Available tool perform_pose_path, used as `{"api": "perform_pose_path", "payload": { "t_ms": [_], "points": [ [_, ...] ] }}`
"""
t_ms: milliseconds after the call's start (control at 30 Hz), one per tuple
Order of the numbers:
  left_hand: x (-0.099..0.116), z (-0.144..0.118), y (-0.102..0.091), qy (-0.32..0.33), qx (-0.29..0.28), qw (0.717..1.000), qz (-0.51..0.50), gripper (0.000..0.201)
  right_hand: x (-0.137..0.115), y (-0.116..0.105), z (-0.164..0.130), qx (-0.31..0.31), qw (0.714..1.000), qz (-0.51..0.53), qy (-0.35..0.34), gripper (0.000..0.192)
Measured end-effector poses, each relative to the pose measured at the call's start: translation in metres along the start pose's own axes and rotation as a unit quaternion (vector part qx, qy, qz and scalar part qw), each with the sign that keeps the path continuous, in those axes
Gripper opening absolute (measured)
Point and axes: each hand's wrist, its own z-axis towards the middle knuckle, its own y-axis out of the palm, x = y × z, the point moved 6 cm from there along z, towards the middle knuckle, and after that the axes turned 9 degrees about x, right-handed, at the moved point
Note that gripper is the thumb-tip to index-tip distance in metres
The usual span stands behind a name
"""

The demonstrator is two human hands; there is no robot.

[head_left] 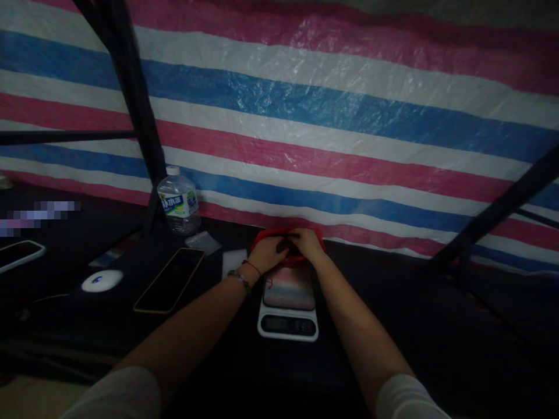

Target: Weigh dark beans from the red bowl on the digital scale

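Your left hand (267, 251) and right hand (305, 243) meet at the table's (437, 326) far edge, fingers curled on a small dark object (288, 247) over a red bag (262, 237); whether they grip it is unclear. Just nearer sits the scale (288, 305). Left of it lie a phone (169, 280), mouse (102, 280) and bottle (178, 201)

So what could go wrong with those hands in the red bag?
The red bag sits past the scale, so both hands, left hand and right hand, reach over it; a wrist might press the pan and upset a reading. The phone lies near the left arm, so an elbow could knock it. It is dim, so small bits may drop unseen.
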Motion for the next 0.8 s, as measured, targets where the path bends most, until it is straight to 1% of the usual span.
{"api": "perform_pose_path", "payload": {
  "t_ms": [100, 167, 233, 333, 467, 667, 800],
  "points": [
    [0.0, 0.0, 0.0, -0.014, 0.007, 1.0, 0.003, 0.033, -0.009, -0.002, -0.003, 0.045, 0.998, 0.035, 0.002, 0.023],
    [-0.002, 0.0, -0.001, -0.035, 0.023, 0.999, -0.003, 0.039, -0.017, -0.002, -0.005, 0.059, 0.997, 0.045, -0.004, 0.022],
    [-0.006, -0.001, -0.001, -0.056, 0.037, 0.998, -0.008, 0.04, -0.025, -0.001, -0.007, 0.064, 0.996, 0.054, -0.014, 0.022],
    [-0.009, -0.002, -0.001, -0.067, 0.05, 0.996, -0.011, 0.032, -0.032, 0.001, -0.009, 0.057, 0.996, 0.067, -0.032, 0.022],
    [-0.01, -0.001, -0.002, -0.063, 0.052, 0.997, -0.013, 0.024, -0.036, 0.002, -0.01, 0.036, 0.997, 0.06, -0.043, 0.02],
    [-0.01, -0.001, -0.001, -0.063, 0.056, 0.996, -0.022, 0.026, -0.037, 0.003, -0.012, 0.009, 0.996, 0.066, -0.051, 0.026],
    [-0.011, -0.001, 0.002, -0.056, 0.064, 0.996, -0.031, 0.027, -0.034, 0.003, -0.012, 0.01, 0.995, 0.086, -0.046, 0.03]
  ]
}}
